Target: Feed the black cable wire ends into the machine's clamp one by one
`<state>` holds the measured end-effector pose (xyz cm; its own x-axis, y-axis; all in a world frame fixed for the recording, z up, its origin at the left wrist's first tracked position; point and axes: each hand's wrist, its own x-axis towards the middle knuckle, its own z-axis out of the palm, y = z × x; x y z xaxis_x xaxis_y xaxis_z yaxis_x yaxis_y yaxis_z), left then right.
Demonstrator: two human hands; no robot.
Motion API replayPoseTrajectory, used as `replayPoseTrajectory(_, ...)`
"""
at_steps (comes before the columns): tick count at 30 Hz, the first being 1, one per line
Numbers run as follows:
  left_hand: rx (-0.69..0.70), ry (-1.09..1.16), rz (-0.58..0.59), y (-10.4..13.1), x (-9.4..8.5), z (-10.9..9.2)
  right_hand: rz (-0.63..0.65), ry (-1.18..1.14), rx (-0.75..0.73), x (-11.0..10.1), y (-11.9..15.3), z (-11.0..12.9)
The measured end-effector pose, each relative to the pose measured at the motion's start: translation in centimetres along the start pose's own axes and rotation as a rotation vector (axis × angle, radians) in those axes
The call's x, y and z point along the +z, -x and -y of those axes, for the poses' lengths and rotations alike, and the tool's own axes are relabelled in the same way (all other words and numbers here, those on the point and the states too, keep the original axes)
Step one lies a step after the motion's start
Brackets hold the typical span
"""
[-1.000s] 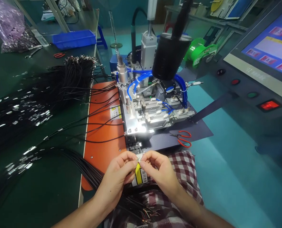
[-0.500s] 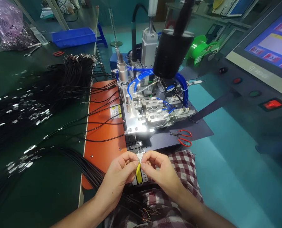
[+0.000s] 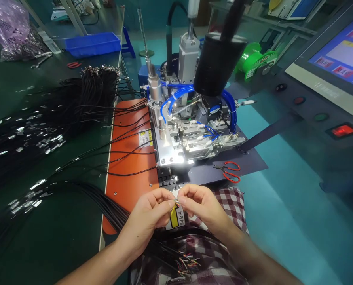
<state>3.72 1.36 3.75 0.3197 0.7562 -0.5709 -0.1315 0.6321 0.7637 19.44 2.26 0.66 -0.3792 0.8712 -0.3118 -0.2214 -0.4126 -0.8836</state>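
Observation:
My left hand [image 3: 154, 209] and my right hand [image 3: 203, 204] meet fingertip to fingertip in front of the machine's near end. Both are pinched closed on thin, light-coloured wires [image 3: 177, 201], a small part of which shows between them. The rest is hidden by my fingers. Just below is a yellow and white label [image 3: 174, 221]. A bundle of black cables [image 3: 111, 208] runs from the left under my left forearm. Its stripped ends [image 3: 186, 263], with coloured and coppery wires, lie on my checked clothing [image 3: 230, 206].
Several black cables cross the orange plate [image 3: 129, 186] into the metal machine [image 3: 170, 150]. Red-handled scissors or snips [image 3: 231, 172] lie on the dark base plate. More cables [image 3: 96, 89] are heaped at left, near a blue tray [image 3: 93, 44]. A screen panel [image 3: 339, 59] stands at right.
My right hand has shifted slightly, and more of the light wires now shows between the fingertips. More of the stripped cable ends on the clothing shows.

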Motion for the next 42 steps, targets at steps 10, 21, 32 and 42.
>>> replayPoseTrajectory(10, -0.002, 0.006, 0.01, 0.0, -0.08, -0.34, -0.031, 0.105, -0.085, 0.06, 0.37, -0.37)
replayPoseTrajectory(21, 0.032, -0.012, -0.023, 0.08, 0.03, 0.05, -0.141, 0.185, -0.111, 0.89, 0.66, -0.01)
replayPoseTrajectory(32, 0.04, -0.039, -0.018, 0.04, 0.18, 0.06, -0.13, 0.145, -0.092, 0.45, 0.63, -0.43)
replayPoseTrajectory(42, 0.04, -0.063, -0.023, -0.08, 0.15, 0.15, -0.094, 0.124, -0.079, 0.18, 0.58, -0.35)
